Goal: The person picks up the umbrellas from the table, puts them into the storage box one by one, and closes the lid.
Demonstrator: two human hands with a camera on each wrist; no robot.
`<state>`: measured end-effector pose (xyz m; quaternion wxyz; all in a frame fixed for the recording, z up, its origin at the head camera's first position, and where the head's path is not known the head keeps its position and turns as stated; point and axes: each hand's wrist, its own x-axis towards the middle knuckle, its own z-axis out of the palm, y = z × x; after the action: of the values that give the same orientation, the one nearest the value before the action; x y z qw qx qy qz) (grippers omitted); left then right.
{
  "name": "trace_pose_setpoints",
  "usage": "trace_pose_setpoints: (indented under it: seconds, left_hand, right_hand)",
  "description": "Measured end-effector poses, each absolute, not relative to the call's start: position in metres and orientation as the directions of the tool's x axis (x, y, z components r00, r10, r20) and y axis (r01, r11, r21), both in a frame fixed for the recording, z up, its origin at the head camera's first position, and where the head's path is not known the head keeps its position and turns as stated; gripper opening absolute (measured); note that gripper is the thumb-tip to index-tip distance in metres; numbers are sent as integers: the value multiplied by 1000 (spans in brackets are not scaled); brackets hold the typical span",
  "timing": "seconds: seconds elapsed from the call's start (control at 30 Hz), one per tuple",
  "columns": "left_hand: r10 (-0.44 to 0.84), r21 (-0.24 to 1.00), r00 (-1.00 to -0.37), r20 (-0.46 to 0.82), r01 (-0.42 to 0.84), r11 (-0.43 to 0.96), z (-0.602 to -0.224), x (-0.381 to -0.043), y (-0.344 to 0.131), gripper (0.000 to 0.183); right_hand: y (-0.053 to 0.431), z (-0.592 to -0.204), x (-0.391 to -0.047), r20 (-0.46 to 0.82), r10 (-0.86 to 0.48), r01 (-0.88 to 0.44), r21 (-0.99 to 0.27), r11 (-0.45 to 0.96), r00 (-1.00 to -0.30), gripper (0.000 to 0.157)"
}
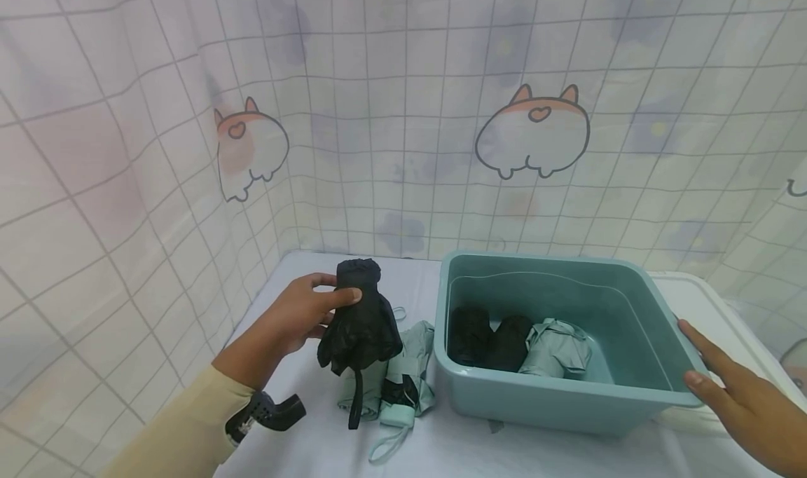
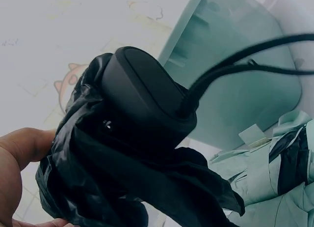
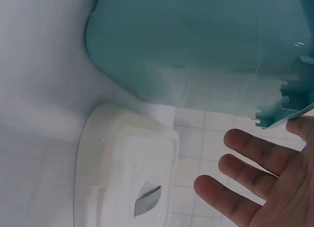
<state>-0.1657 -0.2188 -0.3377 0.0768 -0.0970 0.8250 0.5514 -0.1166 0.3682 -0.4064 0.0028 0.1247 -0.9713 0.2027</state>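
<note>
My left hand (image 1: pixel 299 313) grips a black folding umbrella (image 1: pixel 362 324) around its loosely gathered canopy. The umbrella's black handle (image 2: pixel 147 89) and wrist strap face the camera in the left wrist view. Just beneath it, two light green folding umbrellas (image 1: pixel 410 352) lie side by side on the table, partly covered by the black one. A teal plastic bin (image 1: pixel 536 397) stands to the right, with two black umbrellas (image 1: pixel 509 341) and a light green umbrella (image 1: pixel 557 348) inside. My right hand (image 1: pixel 744 401) touches the bin's right rim, several fingers extended and spread below it (image 3: pixel 245 173).
A white lidded box (image 3: pixel 142 158) with a grey latch sits beside and behind the bin on the right. The white-covered table (image 1: pixel 315 436) backs onto a grid-patterned curtain (image 1: pixel 403 113) with cartoon animals, which also hangs along the left side.
</note>
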Motion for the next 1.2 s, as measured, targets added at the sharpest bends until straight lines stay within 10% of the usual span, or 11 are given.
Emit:
trace_pose_setpoints:
  seconds: [1.2]
  left_hand:
    - [4, 906, -963, -269, -251, 342, -308, -171, -184, 80]
  right_hand:
    - [369, -403, -117, 29, -231, -224, -387, 895, -972, 77]
